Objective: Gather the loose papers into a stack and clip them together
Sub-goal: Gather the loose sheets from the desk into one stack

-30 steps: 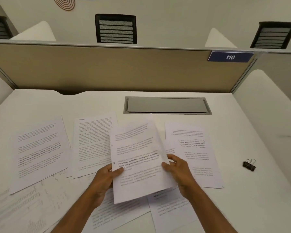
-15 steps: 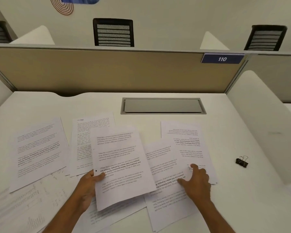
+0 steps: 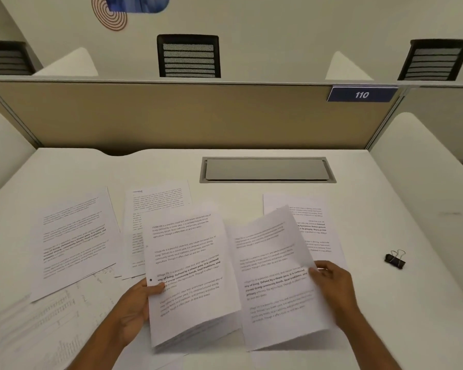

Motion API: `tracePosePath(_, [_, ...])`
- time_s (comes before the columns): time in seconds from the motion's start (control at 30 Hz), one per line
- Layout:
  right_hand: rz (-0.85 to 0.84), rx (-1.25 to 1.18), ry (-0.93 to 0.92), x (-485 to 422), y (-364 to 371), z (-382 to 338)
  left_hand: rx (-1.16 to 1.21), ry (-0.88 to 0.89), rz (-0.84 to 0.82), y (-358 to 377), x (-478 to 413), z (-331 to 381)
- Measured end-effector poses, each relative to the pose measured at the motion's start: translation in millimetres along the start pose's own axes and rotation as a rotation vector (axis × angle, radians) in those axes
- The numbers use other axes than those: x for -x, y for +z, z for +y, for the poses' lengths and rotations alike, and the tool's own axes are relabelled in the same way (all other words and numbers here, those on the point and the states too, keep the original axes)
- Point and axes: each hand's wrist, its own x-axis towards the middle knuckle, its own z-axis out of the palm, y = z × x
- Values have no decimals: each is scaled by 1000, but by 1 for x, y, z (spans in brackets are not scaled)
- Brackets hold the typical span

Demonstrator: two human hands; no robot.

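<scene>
My left hand point(image 3: 134, 308) pinches a sheaf of papers point(image 3: 187, 276) by its left edge, thumb on the printed top page and fingers curled underneath. The sheaf is lifted off the desk point(image 3: 385, 329), nearer to me than the grey hatch point(image 3: 267, 169) and a little to the left of it. Several page edges show fanned at its bottom. My right hand point(image 3: 332, 287) grips a single sheet point(image 3: 273, 276) by its right edge, thumb on top and the other fingers curled behind it. That sheet is raised and bowed, straight on my side of the hatch, and its left edge meets the sheaf's right edge.

More loose papers lie flat on the desk. Left of the hatch and closer to me, a printed page point(image 3: 155, 206) lies partly behind the sheaf. Farther left again is another text page point(image 3: 72, 244), and nearest me on that side is a page of faint tables point(image 3: 51, 324), partly under it. On my side of the hatch's right end, an upside-down page point(image 3: 318, 225) is partly hidden by the single sheet.

The black binder clip point(image 3: 395, 260) sits alone on the desk, to the right of the hatch and nearer me. It is well apart from every paper and from my right hand. Beyond the hatch stands the tan divider point(image 3: 198, 116) with a blue plate point(image 3: 361, 94) reading 110.
</scene>
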Motion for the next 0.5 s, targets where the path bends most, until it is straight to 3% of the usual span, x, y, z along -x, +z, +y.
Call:
tracePosePath(0.2, [-99, -292, 102, 12, 13, -22, -30, -53, -54, 8, 8, -8])
tracePosePath(0.5, [-232, -374, 218, 43, 68, -33, -120, 5, -104, 17, 14, -7])
